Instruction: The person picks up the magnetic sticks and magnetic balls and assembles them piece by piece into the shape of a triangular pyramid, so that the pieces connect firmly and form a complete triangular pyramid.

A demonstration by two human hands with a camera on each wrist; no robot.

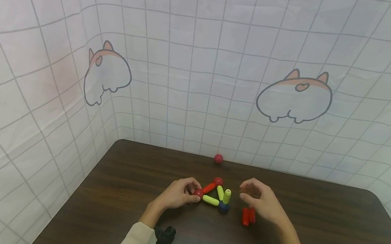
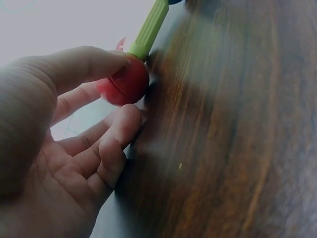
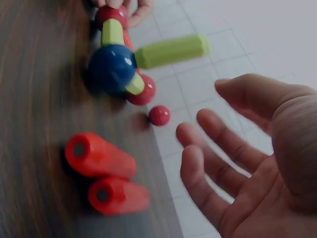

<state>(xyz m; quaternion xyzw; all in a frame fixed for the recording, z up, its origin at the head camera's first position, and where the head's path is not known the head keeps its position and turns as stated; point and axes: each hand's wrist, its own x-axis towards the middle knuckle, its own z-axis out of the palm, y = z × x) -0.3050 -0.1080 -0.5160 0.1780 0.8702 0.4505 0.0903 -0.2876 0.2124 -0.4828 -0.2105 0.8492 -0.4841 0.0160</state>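
Note:
A small toy frame of sticks and balls lies flat on the dark wooden table (image 1: pixel 317 231). My left hand (image 1: pixel 178 194) pinches its red corner ball (image 1: pixel 198 193) (image 2: pixel 126 82) between thumb and fingers. A green stick (image 1: pixel 211 200) (image 2: pixel 148 27) runs from that ball to a blue ball (image 1: pixel 223 207) (image 3: pixel 113 67), from which another green stick (image 1: pixel 227 196) (image 3: pixel 171 50) stands up. A red stick (image 1: pixel 209 187) leads to a second red ball (image 1: pixel 218 181). My right hand (image 1: pixel 264 201) (image 3: pixel 247 148) hovers open just right of the frame, holding nothing. Two loose red sticks (image 1: pixel 248 216) (image 3: pixel 106 176) lie below it.
A lone red ball (image 1: pixel 218 158) (image 3: pixel 159 115) rests at the table's far edge, against the grid-patterned cloth backdrop (image 1: pixel 207 54) with cartoon animals. Cloth also drapes down the left side. Wrist straps sit by both cuffs near the front edge.

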